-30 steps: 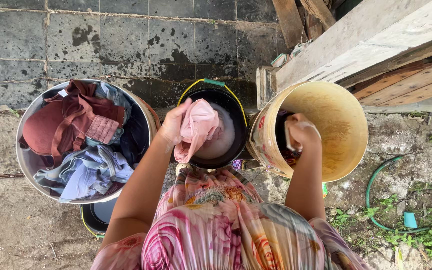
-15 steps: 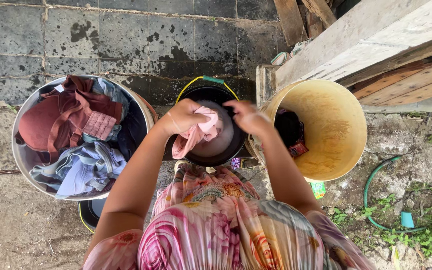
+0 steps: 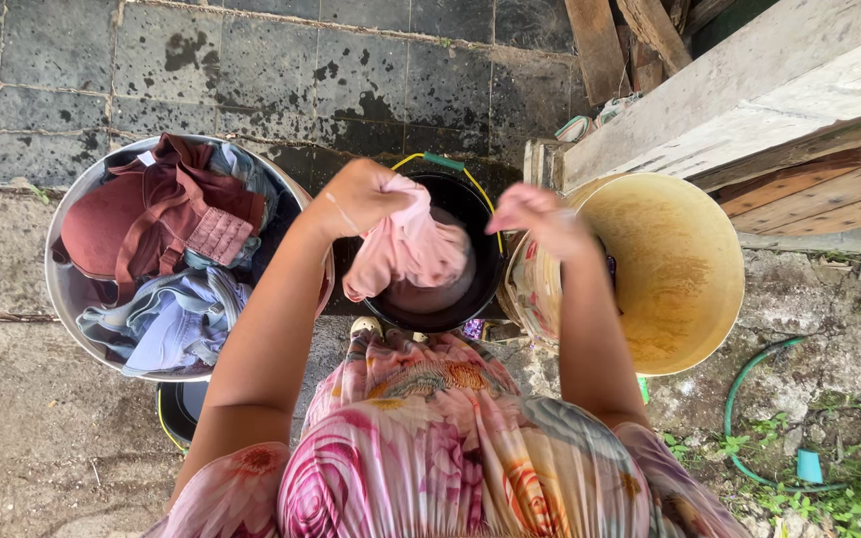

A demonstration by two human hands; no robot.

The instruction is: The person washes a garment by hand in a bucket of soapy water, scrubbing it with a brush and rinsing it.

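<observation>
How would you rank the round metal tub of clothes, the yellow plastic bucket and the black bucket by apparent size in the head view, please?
1. Round metal tub
2. Yellow plastic bucket
3. Black bucket

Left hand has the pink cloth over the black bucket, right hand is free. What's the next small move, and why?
Probably bring the right hand across to grip the hanging end of the pink cloth. The left hand holds it bunched by one end above the black bucket, while the right hand holds nothing, beside it.
</observation>
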